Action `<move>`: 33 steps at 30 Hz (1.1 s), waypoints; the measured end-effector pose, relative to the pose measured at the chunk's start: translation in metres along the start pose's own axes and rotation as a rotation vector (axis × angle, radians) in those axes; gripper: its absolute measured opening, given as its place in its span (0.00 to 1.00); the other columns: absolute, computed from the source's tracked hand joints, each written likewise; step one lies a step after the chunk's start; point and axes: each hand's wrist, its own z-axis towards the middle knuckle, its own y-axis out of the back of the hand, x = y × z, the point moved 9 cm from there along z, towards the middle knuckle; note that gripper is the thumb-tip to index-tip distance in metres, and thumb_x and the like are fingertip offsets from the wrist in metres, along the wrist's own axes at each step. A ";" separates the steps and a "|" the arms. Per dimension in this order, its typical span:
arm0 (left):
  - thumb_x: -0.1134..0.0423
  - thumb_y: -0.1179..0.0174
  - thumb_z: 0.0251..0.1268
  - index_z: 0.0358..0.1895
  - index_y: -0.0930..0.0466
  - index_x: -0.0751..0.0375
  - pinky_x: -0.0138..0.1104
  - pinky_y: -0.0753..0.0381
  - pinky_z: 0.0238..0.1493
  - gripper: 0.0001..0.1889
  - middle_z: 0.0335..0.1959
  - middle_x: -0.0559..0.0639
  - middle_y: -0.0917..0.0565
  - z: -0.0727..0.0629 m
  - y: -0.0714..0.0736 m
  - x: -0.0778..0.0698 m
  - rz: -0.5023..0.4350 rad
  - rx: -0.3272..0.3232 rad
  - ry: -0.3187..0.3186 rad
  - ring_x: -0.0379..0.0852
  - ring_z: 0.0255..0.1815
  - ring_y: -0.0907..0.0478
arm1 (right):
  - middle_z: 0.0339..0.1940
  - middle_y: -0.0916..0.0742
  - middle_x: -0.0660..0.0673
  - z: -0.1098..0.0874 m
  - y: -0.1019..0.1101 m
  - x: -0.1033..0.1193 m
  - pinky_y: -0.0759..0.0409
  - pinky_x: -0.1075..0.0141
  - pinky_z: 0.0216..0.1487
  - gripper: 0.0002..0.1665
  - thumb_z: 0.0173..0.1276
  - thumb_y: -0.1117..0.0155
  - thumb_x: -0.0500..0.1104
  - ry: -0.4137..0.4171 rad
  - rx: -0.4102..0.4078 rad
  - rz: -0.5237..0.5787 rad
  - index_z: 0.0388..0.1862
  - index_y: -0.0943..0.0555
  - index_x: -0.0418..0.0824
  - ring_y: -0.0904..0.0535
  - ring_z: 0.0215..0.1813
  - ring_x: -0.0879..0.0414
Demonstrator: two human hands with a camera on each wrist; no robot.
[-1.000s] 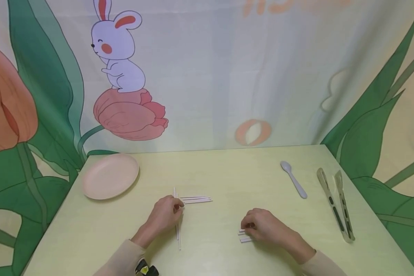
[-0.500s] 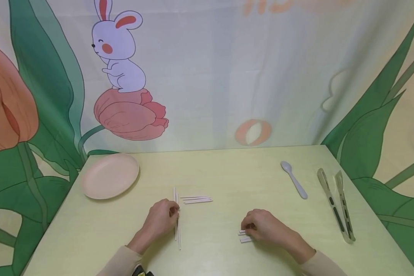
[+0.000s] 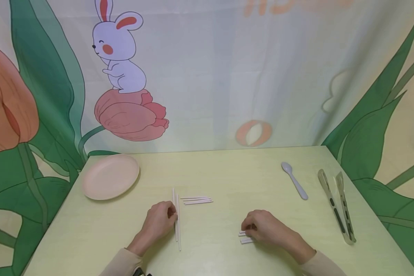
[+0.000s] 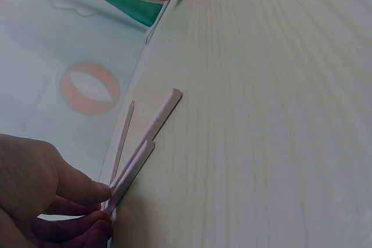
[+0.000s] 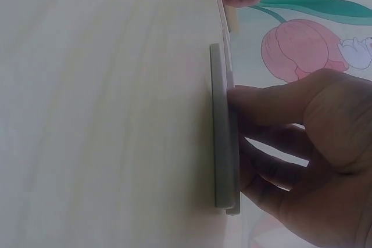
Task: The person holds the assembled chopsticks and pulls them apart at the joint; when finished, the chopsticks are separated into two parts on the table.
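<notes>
Whitish sticks (image 3: 179, 234) are laid out around 9 o'clock on the counter (image 3: 227, 172), one pinched by the left hand (image 3: 160, 218); crosswise sticks (image 3: 197, 202) are grouped at their 2 o'clock. A third bunch (image 3: 247, 240) is pinched by the right hand (image 3: 267, 229) at 4. Plate's (image 3: 111, 177) parked at 10, spoon (image 3: 294, 182) at 2, tongs (image 3: 332, 203) at 3.

The left hand (image 3: 159, 219) was drawn back leftward, and a gap was opened between it and the short sticks (image 3: 198, 200) on its right.
</notes>
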 end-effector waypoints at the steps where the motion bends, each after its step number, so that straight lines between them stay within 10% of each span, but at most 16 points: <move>1: 0.70 0.34 0.54 0.28 0.20 0.59 0.32 0.26 0.29 0.04 0.24 0.45 0.21 0.000 0.000 0.001 -0.001 0.000 0.006 0.39 0.26 0.27 | 0.31 0.15 0.57 0.000 0.000 0.000 0.23 0.71 0.37 0.06 0.59 0.30 0.35 0.000 0.000 0.000 0.33 0.13 0.46 0.23 0.35 0.67; 33: 0.74 0.42 0.48 0.27 0.22 0.65 0.34 0.29 0.23 0.03 0.23 0.50 0.21 -0.003 0.011 0.014 0.096 0.023 0.092 0.44 0.22 0.29 | 0.32 0.15 0.57 0.001 -0.003 0.001 0.23 0.71 0.38 0.06 0.60 0.30 0.36 0.022 0.029 -0.021 0.34 0.11 0.46 0.23 0.36 0.67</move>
